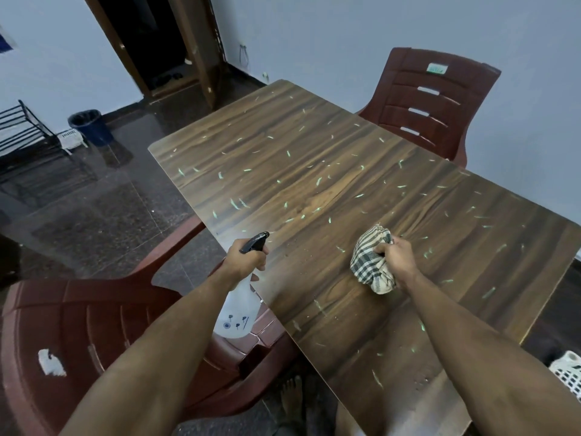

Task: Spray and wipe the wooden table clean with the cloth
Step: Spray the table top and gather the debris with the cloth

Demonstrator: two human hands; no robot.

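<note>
The wooden table (314, 171) runs from the near right to the far middle, strewn with many small pale green scraps and some droplets near its front. My left hand (243, 258) grips the black trigger head of a white spray bottle (235, 313), held at the table's left edge with the nozzle pointing over the tabletop. My right hand (396, 258) is closed on a bunched checked cloth (371, 262) that rests on the tabletop right of the bottle.
A maroon plastic chair (78, 325) stands at the near left, pushed against the table edge. Another maroon chair (430, 102) is at the far right side. A dark bin (89, 125) and a black rack (25, 130) stand by the left wall. A white basket (569, 372) sits at the right edge.
</note>
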